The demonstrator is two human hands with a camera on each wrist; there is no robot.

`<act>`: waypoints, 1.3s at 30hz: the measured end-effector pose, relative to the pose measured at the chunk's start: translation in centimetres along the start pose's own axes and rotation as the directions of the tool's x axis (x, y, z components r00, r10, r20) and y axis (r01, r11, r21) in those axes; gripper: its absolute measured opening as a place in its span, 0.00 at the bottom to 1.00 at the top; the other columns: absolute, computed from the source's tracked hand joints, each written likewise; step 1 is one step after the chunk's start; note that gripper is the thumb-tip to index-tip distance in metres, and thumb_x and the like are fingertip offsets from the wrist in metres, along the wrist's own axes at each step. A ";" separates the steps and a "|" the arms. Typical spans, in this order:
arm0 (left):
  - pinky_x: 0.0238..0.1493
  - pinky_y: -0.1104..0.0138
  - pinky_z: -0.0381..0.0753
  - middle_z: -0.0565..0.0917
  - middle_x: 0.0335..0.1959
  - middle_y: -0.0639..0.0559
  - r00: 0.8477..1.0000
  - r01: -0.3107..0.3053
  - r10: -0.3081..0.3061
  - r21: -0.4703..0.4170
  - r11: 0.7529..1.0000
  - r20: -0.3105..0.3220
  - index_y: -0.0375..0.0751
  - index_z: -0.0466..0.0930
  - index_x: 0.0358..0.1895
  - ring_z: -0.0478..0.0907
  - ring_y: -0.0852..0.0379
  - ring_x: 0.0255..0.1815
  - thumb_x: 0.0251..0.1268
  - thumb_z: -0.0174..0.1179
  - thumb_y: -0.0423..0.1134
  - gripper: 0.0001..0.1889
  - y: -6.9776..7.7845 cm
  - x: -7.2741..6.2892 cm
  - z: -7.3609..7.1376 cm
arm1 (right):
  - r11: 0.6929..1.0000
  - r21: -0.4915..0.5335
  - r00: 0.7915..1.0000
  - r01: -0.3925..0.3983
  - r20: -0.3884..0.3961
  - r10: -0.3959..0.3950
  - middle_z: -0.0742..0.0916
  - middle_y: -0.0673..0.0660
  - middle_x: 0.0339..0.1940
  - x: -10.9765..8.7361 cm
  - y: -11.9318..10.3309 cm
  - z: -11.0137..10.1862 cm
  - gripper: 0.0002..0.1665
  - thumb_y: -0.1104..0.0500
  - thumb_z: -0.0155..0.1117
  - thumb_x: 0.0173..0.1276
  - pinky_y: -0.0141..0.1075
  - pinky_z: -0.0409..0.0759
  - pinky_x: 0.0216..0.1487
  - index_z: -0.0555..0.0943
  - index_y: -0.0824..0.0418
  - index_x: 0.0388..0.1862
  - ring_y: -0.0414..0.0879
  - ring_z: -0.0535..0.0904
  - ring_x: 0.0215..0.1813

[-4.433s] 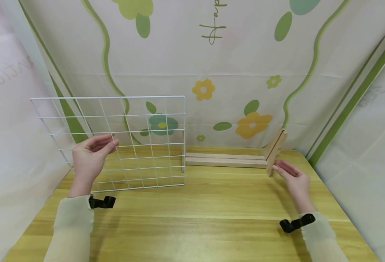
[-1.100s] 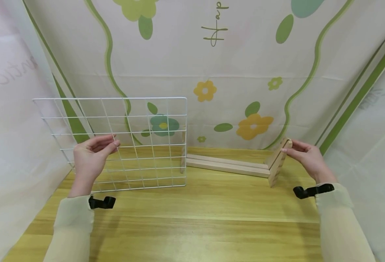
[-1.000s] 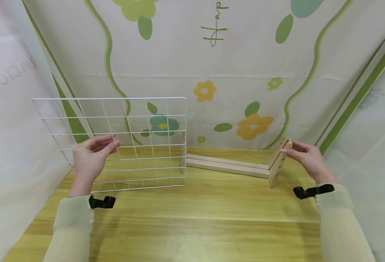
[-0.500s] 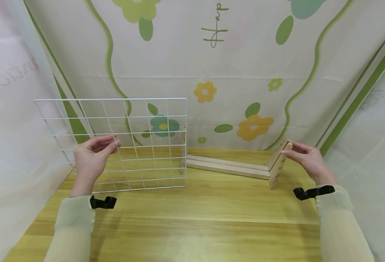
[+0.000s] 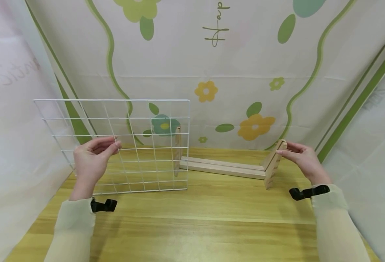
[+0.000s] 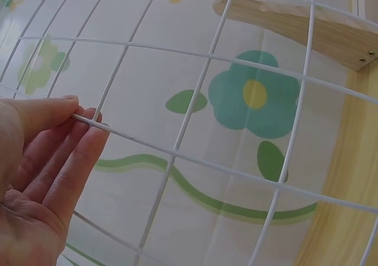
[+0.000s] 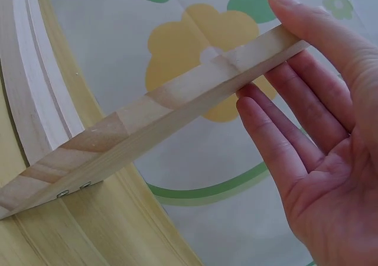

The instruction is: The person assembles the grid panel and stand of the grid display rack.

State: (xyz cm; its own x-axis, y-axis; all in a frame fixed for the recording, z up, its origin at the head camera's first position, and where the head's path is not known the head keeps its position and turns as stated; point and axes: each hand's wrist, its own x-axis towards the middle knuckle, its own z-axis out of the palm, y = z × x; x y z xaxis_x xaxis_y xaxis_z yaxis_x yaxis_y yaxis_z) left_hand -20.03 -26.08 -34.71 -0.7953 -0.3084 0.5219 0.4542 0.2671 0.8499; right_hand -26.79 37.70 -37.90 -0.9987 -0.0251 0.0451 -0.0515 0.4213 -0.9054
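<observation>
Left hand held a white rectangular wire grid panel upright in a closed pinch, in front of a pale wooden stand's left end. Right hand pinched the right upright near its top. Yellow wood-grain table below.

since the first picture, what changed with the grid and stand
The right hand now pinches the wooden stand's right upright at the top, not low. That end swung nearer; the left upright shifted leftward behind the white wire grid. The left hand still pinches the grid, both roughly where they were.
</observation>
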 end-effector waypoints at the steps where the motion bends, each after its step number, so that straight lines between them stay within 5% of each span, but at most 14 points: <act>1: 0.35 0.71 0.87 0.90 0.36 0.50 1.000 -0.002 0.002 0.010 1.000 0.001 0.29 0.88 0.45 0.88 0.60 0.31 0.60 0.72 0.26 0.11 0.0 -0.1 0.0 | 1.000 0.000 1.000 -0.001 0.001 0.001 0.78 0.40 0.60 0.0 0.0 0.0 0.48 0.45 0.69 0.72 0.22 0.78 0.52 0.61 0.66 0.79 0.28 0.74 0.56; 22: 0.33 0.69 0.87 0.90 0.33 0.49 0.999 -0.053 0.054 -0.026 0.998 0.008 0.23 0.87 0.41 0.88 0.58 0.29 0.58 0.70 0.19 0.08 1.3 -2.7 -0.6 | 1.000 0.025 1.000 -0.006 0.008 0.006 0.78 0.38 0.59 0.0 -0.1 -0.1 0.47 0.46 0.69 0.72 0.22 0.78 0.52 0.61 0.67 0.79 0.28 0.76 0.55; 39: 0.34 0.69 0.88 0.90 0.33 0.49 1.000 -0.023 0.024 -0.068 0.997 0.014 0.22 0.86 0.41 0.88 0.58 0.30 0.58 0.69 0.18 0.08 1.6 -3.0 -0.6 | 0.999 -0.034 0.999 -0.007 0.036 0.008 0.78 0.39 0.60 -0.3 -0.3 0.1 0.46 0.45 0.68 0.73 0.30 0.78 0.58 0.62 0.64 0.79 0.34 0.72 0.61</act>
State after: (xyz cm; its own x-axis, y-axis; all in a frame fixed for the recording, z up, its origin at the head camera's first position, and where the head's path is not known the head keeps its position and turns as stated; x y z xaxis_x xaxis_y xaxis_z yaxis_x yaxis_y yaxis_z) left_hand -16.65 -25.26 -34.84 -0.7901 -0.2887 0.5408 0.4983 0.2114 0.8408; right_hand -26.45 37.47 -37.74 -0.9983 -0.0542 0.0229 -0.0450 0.4516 -0.8911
